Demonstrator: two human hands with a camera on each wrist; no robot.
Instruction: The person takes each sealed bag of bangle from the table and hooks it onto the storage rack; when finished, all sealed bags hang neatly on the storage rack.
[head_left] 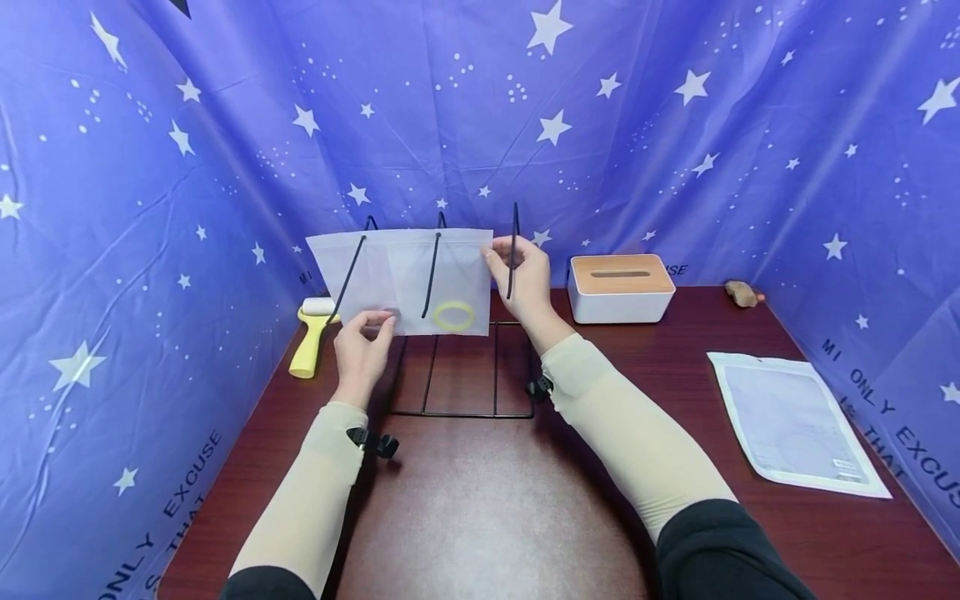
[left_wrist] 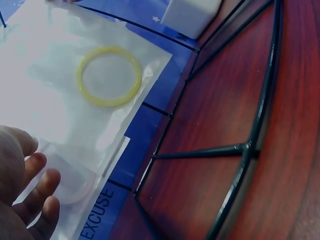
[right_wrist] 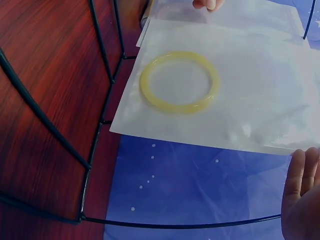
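Observation:
Two translucent pouches overlap in front of a black wire rack (head_left: pixel 459 415). The right pouch (head_left: pixel 465 271) shows a yellow ring (head_left: pixel 454 316), like a bangle, through its film. Inside the left pouch (head_left: pixel 348 275) a faint pale ring (left_wrist: pixel 75 182) shows. Black prongs run over the top edge of each pouch and down its front. My left hand (head_left: pixel 362 354) pinches at the lower part of the left pouch, thumb and index tips close together. With thumb and fingers, my right hand (head_left: pixel 525 279) holds the right pouch's upper right corner, behind the third prong.
A yellow-handled lint roller (head_left: pixel 306 350) lies at the left. Behind and right stands a white tissue box (head_left: pixel 621 308) with a wooden lid. Farther right are a small brown object (head_left: pixel 741 293) and a flat white-edged pouch (head_left: pixel 798 421). Blue star-patterned curtains (head_left: pixel 480 108) enclose the table.

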